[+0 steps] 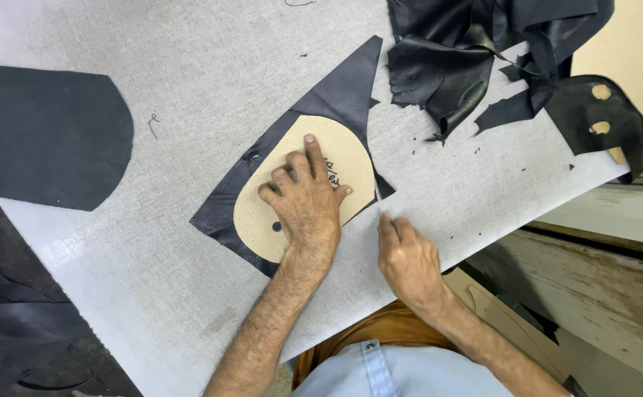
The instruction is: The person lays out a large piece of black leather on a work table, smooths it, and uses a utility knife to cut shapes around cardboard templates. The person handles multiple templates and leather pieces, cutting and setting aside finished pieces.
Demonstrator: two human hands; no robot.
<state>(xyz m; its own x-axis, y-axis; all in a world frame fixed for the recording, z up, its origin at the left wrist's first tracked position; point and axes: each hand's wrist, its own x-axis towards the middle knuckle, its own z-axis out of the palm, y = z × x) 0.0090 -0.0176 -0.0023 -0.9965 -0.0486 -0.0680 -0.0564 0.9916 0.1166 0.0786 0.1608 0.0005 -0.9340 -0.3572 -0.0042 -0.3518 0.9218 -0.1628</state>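
Note:
My left hand (305,207) lies flat with fingers spread on a tan cardboard template (354,165), rounded at one end with a small hole. The template rests on a black leather piece (340,92) on the grey cutting board (189,81). My right hand (409,259) is just right of the template's lower edge. Its fingers are bunched together, with the fingertips touching the board near the leather's corner. Anything held in those fingers is hidden.
A large rounded black leather piece (42,136) lies at the left. Crumpled black leather scraps (468,51) sit at the top right beside a cut-out offcut (604,117). Small black trimmings dot the board. The board's edge runs diagonally at the right above a wooden bench (601,272).

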